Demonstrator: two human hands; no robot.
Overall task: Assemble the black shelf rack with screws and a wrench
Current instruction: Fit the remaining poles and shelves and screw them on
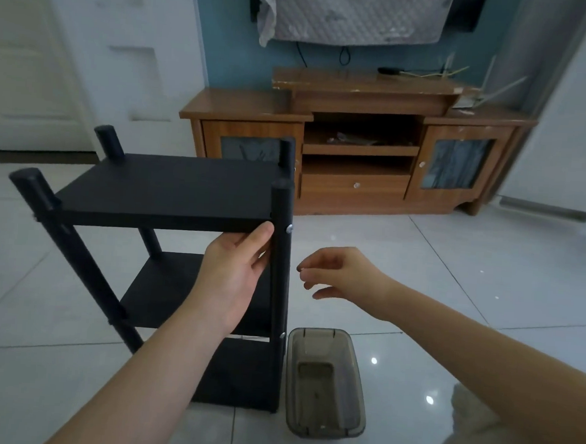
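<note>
The tiled floor (453, 266) serves as the work area here, with no worktop in use. The black shelf rack (170, 187) stands upright on it, in front of a wooden TV cabinet (355, 194) and well apart from it. All three shelves sit between the four round posts, so the frame looks largely built. What remains is probably tightening or a last screw or two.

A smoky translucent plastic tub (319, 330) lies on the floor just beside the rack's right foot. It is likely the parts bin, placed within easy reach of the working hand. Its contents are too dim to make out, and no wrench is in view.

The left hand (233, 269) holds the rack at the near right corner. Its thumb rests against the front edge of the top shelf (154, 218), and its fingers reach behind the front right post (277, 300), where the tips are hidden. That grip appears meant to steady the joint against twisting.

The right hand (336, 272) hovers just right of that post and does not touch it. Its fingers are loosely curled, with the thumb and forefinger close together. A dark speck shows at the fingertips, but I cannot tell whether it is a screw or the hand is bare.

On the post's outer side an upper screw (289, 228) sits at top-shelf level, and a lower screw (282, 334) at the middle shelf.
</note>
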